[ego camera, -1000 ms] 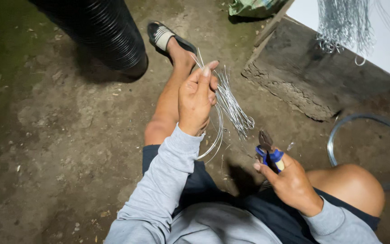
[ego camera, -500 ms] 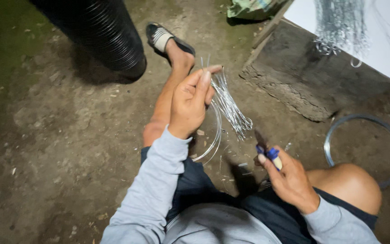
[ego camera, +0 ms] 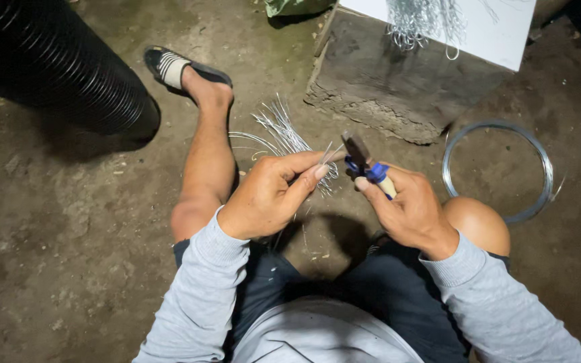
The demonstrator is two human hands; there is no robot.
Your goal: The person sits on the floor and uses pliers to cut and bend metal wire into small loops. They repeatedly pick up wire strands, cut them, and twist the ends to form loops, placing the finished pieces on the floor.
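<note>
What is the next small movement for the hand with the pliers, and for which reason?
Probably a short move left, to bring the pliers onto the wire ends. The left hand pinches a bundle of thin wires, their tips sticking out past the fingertips. The right hand holds the blue-handled pliers just beside those tips, nose pointing up, not yet around any wire.

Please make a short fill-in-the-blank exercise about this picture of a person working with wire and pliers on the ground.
1. The right hand holds pliers with ____ handles.
2. The left hand pinches thin wire pieces of ____ colour.
3. The coil of wire lies on the ground beside the person's ____ knee.
4. The left foot wears a striped ____.

Missing words: blue; silver; right; sandal
</note>
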